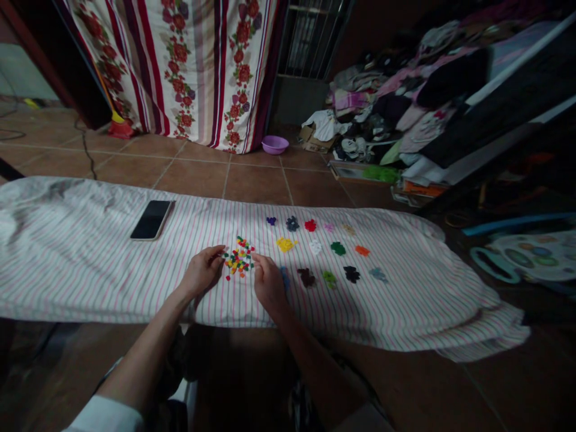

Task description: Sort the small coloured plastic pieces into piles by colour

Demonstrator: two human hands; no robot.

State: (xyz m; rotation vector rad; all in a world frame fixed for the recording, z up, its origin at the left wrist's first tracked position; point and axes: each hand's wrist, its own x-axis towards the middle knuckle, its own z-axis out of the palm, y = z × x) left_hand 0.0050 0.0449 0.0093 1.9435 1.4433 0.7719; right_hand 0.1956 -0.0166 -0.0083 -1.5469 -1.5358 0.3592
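Note:
A mixed pile of small red, yellow, green and orange pieces [239,258] lies on the striped cloth [202,222]. At its left edge is my left hand [204,270], thumb and fingertips pinched together; anything between them is too small to name. My right hand [269,282] touches the right edge of the pile with its fingers closed, and their contents are not visible. Single-colour piles sit to the right, among them yellow [285,244], red [310,225], dark green [337,248], brown [306,277] and black [351,274]. A light blue pile [285,278] is partly behind my right hand.
A phone [152,220] lies on the cloth at the left. Beyond the cloth's far edge, a purple basin [275,144] stands on the tiled floor near a floral curtain [180,66]. Heaped clothes [387,102] fill the back right.

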